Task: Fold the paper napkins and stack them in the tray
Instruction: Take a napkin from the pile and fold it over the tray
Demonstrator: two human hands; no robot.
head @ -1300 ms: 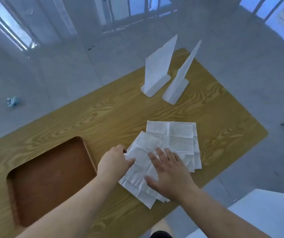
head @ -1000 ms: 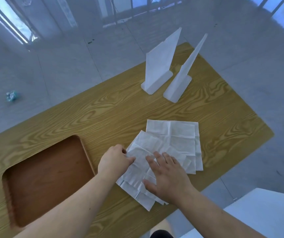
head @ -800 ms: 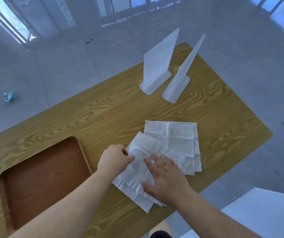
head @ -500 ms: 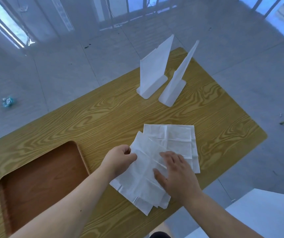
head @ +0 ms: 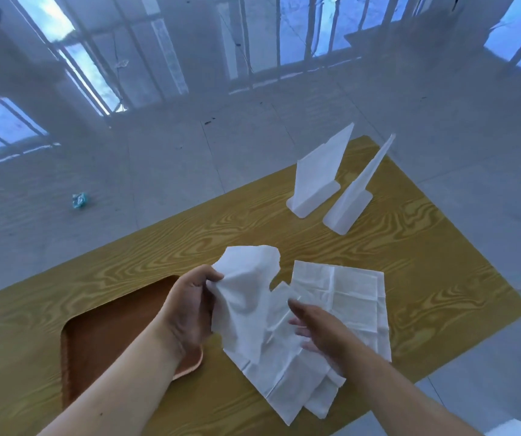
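Note:
My left hand pinches the edge of one white paper napkin and holds it lifted off the table, crumpled and hanging. Several more white napkins lie spread in a loose pile on the wooden table, just right of it. Above that pile hovers my right hand, fingers stretched out and holding nothing. The brown tray sits at the left of the table, partly hidden by my left forearm, with nothing visible inside it.
Two white plastic stands rise at the far right of the wooden table. The table's near edge runs close under the napkin pile. A crumpled bit of litter lies on the grey floor beyond.
My left hand has raised one napkin off the pile and toward the tray. My right hand has lifted off the pile, where it pressed flat before. The camera has tilted up.

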